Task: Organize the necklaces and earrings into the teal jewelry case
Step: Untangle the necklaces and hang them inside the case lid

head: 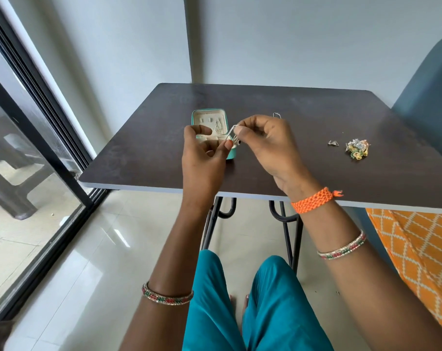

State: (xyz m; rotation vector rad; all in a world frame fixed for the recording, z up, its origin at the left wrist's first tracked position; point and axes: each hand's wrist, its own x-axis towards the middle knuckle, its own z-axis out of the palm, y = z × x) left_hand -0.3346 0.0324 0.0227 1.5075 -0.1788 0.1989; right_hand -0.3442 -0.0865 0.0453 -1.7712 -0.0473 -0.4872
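Toward the left edge of the dark table [144, 158] the teal jewelry case [209, 117] stands open, its lid up with a thin chain already hanging inside and cream compartments below. Just in front of it the left hand [204, 158] has its fingers curled, thumb and forefinger pinching the lower end of a thin silver necklace [233, 134]. The right hand [268, 145], close beside it, pinches the upper end, so the piece is stretched between the two hands above the case. A further chain [276, 115] lies toward the far edge, and near the right edge sit a small silver earring [331, 143] and a tangled colourful cluster of jewelry [357, 149]. The risk, as I judge it, is that the fine chain slips from a pinch or knots, or snags the one already hanging when it is lowered.
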